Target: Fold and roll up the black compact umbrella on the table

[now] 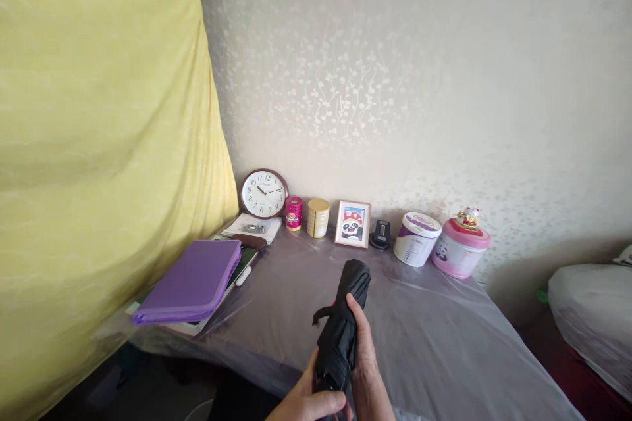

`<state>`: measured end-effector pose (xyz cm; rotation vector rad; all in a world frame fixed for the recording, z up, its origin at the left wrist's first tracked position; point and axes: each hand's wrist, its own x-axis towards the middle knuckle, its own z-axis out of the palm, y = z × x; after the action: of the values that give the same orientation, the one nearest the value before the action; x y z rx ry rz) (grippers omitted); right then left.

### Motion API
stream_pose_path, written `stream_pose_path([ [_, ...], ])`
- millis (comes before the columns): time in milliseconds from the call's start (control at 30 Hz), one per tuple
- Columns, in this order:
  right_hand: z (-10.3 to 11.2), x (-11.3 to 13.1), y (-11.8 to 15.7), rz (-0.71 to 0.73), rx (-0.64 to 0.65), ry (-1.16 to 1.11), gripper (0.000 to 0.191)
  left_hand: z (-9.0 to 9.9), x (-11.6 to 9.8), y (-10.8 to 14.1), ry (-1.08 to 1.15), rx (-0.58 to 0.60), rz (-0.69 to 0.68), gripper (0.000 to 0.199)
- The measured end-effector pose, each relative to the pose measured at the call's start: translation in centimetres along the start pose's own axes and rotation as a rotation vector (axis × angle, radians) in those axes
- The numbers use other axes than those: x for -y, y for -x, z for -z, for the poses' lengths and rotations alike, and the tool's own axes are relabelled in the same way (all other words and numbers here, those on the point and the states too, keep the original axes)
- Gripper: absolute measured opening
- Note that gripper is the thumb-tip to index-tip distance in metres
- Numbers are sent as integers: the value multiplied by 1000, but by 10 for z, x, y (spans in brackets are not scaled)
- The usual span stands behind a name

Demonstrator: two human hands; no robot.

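Note:
A folded black umbrella [340, 335] is held over the near edge of the table, its far end tilted up and away from me. My left hand [311, 391] wraps round its lower end, the thumb lying across the bottom. Higher up, my right hand [366, 355] grips the right side with the thumb along the fabric. A short black strap sticks out loose on the umbrella's left side. The fingers behind the umbrella are mostly hidden.
Along the wall stand a round clock [264, 193], a pink can [293, 214], a yellow-lidded tin [318, 218], a panda picture frame [352, 224], a small black device [380, 235] and two tubs [417, 240]. A purple folder [190, 281] lies left, beside a yellow curtain [108, 145].

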<state>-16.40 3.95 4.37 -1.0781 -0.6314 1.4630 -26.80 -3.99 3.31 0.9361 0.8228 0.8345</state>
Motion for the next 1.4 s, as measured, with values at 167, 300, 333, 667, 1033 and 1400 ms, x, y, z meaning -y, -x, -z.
stream_pose_path([
  [167, 2, 0, -3, -74, 133, 8, 50, -10, 10, -7, 13, -108, 129, 66],
  [300, 1, -1, -6, 71, 85, 120, 49, -5, 27, -16, -287, -277, 44, 81],
  [333, 0, -2, -6, 93, 64, 141, 49, -2, 31, -17, -398, -326, 13, 85],
  [667, 4, -8, -6, -39, 36, -26, 45, 8, 12, -3, -254, -136, -31, 89],
  [1033, 5, -12, -7, 104, 18, 130, 55, 1, 34, -13, -547, -393, -128, 82],
  [1400, 9, -30, -20, 126, -150, 222, 53, 15, 18, -22, -674, -439, -263, 88],
])
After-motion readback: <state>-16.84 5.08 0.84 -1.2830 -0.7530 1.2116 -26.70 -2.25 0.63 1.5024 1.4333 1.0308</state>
